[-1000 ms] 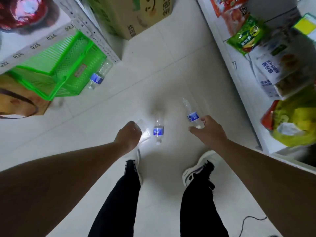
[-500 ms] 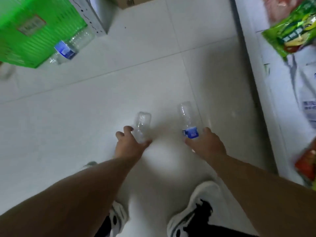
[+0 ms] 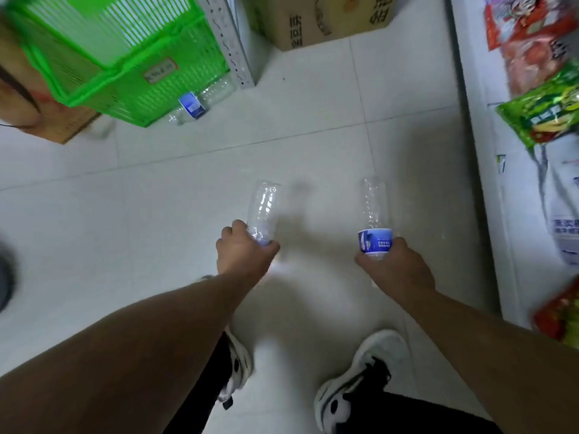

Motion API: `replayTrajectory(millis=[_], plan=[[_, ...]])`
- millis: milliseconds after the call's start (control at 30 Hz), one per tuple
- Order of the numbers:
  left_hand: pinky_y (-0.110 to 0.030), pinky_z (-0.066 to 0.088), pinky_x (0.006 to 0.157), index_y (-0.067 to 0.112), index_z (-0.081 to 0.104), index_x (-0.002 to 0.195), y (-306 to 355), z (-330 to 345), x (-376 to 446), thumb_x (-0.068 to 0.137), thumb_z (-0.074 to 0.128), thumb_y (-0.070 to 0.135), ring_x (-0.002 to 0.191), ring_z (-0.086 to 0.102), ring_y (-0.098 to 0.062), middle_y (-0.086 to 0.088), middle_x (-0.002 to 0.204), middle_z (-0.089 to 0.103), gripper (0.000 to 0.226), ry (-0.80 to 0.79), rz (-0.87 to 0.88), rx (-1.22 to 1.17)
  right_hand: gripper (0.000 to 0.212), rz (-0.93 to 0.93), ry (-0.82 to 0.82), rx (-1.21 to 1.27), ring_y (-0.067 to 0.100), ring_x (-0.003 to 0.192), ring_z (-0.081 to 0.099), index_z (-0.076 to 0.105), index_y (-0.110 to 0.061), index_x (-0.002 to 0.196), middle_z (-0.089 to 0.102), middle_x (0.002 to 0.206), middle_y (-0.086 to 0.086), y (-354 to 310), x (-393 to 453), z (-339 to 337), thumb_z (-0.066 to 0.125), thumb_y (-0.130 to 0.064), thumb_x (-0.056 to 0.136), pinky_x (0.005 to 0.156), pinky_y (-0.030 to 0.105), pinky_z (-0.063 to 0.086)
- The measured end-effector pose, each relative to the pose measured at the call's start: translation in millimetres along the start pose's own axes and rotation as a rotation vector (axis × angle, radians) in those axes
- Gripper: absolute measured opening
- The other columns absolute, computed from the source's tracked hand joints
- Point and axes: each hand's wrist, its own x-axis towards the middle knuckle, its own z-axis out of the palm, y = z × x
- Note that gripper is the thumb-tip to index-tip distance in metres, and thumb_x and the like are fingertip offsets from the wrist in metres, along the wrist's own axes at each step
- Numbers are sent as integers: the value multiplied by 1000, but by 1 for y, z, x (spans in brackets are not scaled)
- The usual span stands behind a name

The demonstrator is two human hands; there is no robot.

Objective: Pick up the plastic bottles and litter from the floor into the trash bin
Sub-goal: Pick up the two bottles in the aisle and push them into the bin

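My left hand (image 3: 246,252) grips a clear plastic bottle (image 3: 263,208) by its neck end, the base pointing away from me above the white tiled floor. My right hand (image 3: 394,267) holds a second clear bottle (image 3: 374,211) around its blue label, also base outward. A third bottle with a blue label (image 3: 200,100) lies on the floor at the upper left, against a green basket. No trash bin is in view.
A green plastic basket (image 3: 131,57) sits at the upper left beside a metal shelf post (image 3: 233,48). A cardboard box (image 3: 322,20) stands at the far end. A white shelf (image 3: 488,170) with snack packets runs along the right. My shoes are below.
Both hands closed on the two bottles lying on the floor and lifted them. The view tilted and rose, bringing the basket and box back into sight.
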Motion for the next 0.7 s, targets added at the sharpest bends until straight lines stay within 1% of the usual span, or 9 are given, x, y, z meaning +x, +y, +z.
replayTrajectory(millis=[67,100,200,367,433,500,567,633,700], plan=[[-36,53,69,25,45,109,10,-58,-24,72,68,46,76,63,-23,2,93,61,49,20,-43,-46,58,-66,-7,-9,31,85,68,55,-22,106,72,92,4,-25,-38,-39,68,-71,76,79,38,56],[-35,53,66,28,43,109,12,-86,-38,71,67,48,71,61,-19,3,89,62,49,32,-55,-36,58,-99,-11,-4,31,86,70,54,-24,104,73,90,2,-39,-57,-57,67,-72,74,80,39,58],[-37,57,67,31,41,114,8,-152,-81,70,67,49,72,65,-24,4,86,63,54,57,-97,-2,59,-189,-60,55,25,79,74,55,-27,101,75,84,-2,-71,-118,-98,67,-75,69,80,38,62],[-33,49,64,29,46,111,-16,-204,-130,67,70,52,73,64,-17,4,92,65,55,-2,-212,-142,59,-324,-137,40,2,48,70,60,-32,91,74,69,-15,-94,-191,-130,72,-82,61,61,28,54],[-31,48,60,30,47,113,-35,-211,-138,69,72,52,75,66,-18,5,94,66,56,-28,-221,-199,60,-344,-138,27,-1,49,70,62,-34,92,73,72,-24,-99,-202,-131,73,-84,62,66,30,56],[-29,46,58,30,48,115,-58,-216,-142,70,73,52,76,67,-17,5,95,67,56,-41,-214,-220,61,-325,-144,56,4,57,75,66,-35,96,75,75,-20,-104,-209,-123,74,-85,62,78,36,63],[-29,45,58,30,50,113,-88,-221,-145,69,75,53,77,67,-16,5,95,68,56,-35,-214,-262,64,-337,-151,8,10,65,78,67,-33,98,76,78,-14,-110,-218,-105,74,-86,63,84,41,64],[-30,46,61,29,50,113,-124,-230,-145,68,76,54,79,67,-14,7,95,67,57,-18,-219,-319,66,-370,-152,-78,10,65,78,65,-33,96,77,80,-12,-124,-232,-82,72,-89,62,84,39,63],[-30,46,63,29,49,113,-164,-243,-146,69,77,55,81,65,-11,8,95,66,58,3,-234,-363,66,-397,-170,-105,3,55,74,65,-33,95,76,81,-14,-141,-252,-56,71,-90,62,75,33,57]])
